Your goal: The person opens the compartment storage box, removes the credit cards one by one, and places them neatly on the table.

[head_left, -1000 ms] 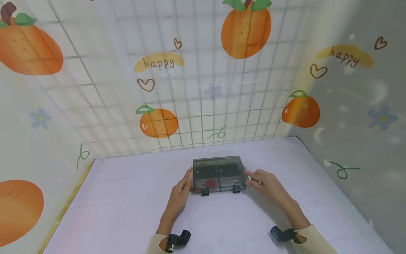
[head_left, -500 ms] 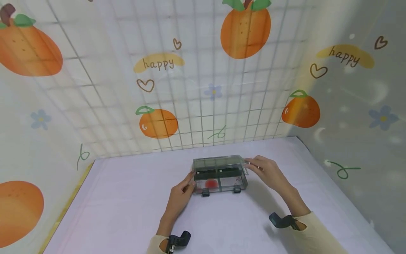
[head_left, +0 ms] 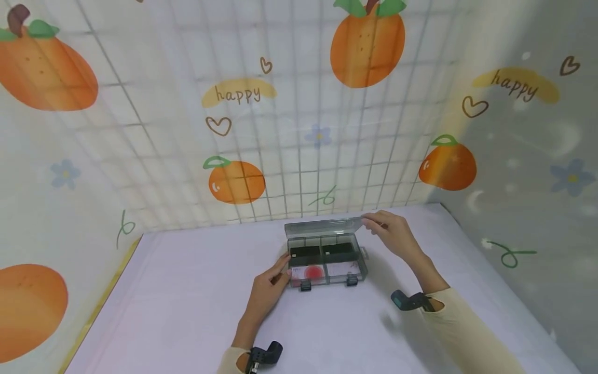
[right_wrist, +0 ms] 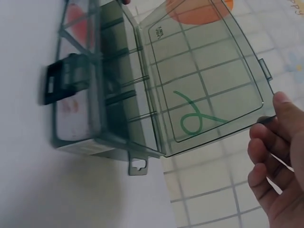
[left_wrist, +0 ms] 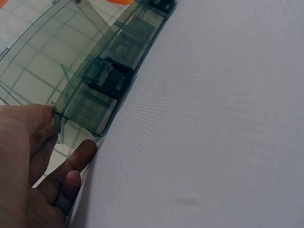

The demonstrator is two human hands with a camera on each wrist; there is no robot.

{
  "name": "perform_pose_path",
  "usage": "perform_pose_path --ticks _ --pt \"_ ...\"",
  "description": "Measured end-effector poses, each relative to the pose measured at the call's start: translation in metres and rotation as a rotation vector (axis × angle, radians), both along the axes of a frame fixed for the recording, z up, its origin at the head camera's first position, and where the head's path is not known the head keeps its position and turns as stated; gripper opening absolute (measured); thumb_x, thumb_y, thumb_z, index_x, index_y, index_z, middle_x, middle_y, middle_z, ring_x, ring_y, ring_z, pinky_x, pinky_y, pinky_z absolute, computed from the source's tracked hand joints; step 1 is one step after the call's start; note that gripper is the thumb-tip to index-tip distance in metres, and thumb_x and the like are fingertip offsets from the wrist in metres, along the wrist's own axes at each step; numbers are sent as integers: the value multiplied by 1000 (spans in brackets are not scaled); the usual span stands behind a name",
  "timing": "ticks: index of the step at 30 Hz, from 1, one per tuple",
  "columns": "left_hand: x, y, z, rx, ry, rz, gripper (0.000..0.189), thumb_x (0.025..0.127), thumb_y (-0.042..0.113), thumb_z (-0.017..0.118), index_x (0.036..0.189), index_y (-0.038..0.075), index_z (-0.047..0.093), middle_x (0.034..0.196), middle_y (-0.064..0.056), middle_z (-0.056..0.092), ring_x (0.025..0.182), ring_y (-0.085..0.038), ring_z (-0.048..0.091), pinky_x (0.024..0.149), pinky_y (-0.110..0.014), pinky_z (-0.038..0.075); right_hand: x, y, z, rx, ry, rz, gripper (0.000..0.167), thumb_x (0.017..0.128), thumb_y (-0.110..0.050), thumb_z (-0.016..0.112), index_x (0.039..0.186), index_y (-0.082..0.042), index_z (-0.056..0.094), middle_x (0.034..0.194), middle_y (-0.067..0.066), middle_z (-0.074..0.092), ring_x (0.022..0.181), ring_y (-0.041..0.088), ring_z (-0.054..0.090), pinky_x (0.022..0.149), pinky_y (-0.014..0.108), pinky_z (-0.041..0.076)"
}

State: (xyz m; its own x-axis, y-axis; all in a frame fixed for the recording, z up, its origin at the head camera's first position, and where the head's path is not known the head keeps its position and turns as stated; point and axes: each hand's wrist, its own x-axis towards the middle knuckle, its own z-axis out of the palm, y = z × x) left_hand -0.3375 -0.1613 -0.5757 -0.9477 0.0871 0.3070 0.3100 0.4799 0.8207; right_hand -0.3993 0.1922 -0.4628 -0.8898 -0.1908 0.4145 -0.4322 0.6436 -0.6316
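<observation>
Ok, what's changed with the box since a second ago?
The lid swung up and back, from closed to open. The right hand rose with it from the right side of the box, pinching the lid's corner. The left hand stays at the left; the box hasn't visibly moved.

The left arm (head_left: 247, 319) and right arm (head_left: 467, 322) are both reaching forward, kinda angling in toward each other. The left hand (head_left: 268, 283) is sitting lower, index finger (head_left: 279, 263) pointing ahead and the other fingers (left_wrist: 84, 148) bending pretty loosely. The right hand (head_left: 392, 231) is floating higher, pinching with the thumb (right_wrist: 288, 111) and fingertips (right_wrist: 261, 132), while the lower fingers are curling toward the palm.
</observation>
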Motion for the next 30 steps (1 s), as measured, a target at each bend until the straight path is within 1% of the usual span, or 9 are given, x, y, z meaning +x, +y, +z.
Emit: perform_pose_path --ticks 4,9,13,16,19,22,24,28,30 --pt "2 -4 -1 10 -19 2 44 99 31 65 142 24 58 145 20 50 95 -9 61 87 -31 50 -17 -5 2 -59 -80 1 34 100 -38 63 121 -13 74 93 6 70 82 22 64 69 37 52" --pt "0 -3 -1 40 -31 -4 43 99 31 65 142 25 59 144 23 49 109 -6 60 95 -33 49 -37 -4 7 -136 -146 21 35 99 -39 62 115 -11 75 91 9 70 83 27 63 71 42 53" --pt "-1 1 0 31 -37 -7 44 99 33 65 142 26 59 143 25 49 105 -7 60 90 -30 49 -49 -2 5 -198 -177 36 32 99 -33 64 115 -8 75 89 8 69 84 33 61 69 34 52" --pt "-1 0 1 24 -30 -2 44 99 33 65 141 25 59 144 24 49 102 -9 60 85 -28 49 -59 -6 -1 -271 -209 41 33 99 -31 65 116 -5 75 88 12 68 85 38 60 66 28 50" --pt "-1 0 0 17 -15 6 44 99 33 65 142 25 59 144 22 50 100 -9 59 82 -27 48 -68 -9 -7 -310 -267 18 38 99 -36 65 117 -4 74 91 17 67 84 31 60 70 33 52" --pt "1 2 -2 14 -13 3 44 99 34 64 142 24 59 144 21 50 96 -8 58 79 -26 47 -73 -10 -13 -301 -328 -18 42 99 -38 64 120 -3 72 93 17 66 83 23 58 75 37 51" --pt "2 3 -3 9 -11 -9 44 100 34 64 142 23 59 144 20 51 89 -8 58 76 -25 47 -75 -10 -17 -291 -364 -49 42 100 -37 63 122 -2 71 91 15 65 81 21 55 75 36 49" --pt "3 3 -2 4 4 -8 44 100 33 64 142 21 59 145 17 52 82 -8 57 72 -25 47 -79 -15 -22 -258 -407 -79 42 101 -34 61 125 1 69 92 13 65 85 24 58 73 32 47" --pt "1 2 -1 8 12 5 43 100 33 64 141 22 60 144 17 52 85 -8 58 74 -25 48 -84 -19 -24 -241 -417 -86 42 102 -33 61 125 1 69 93 12 67 88 26 60 72 30 48"
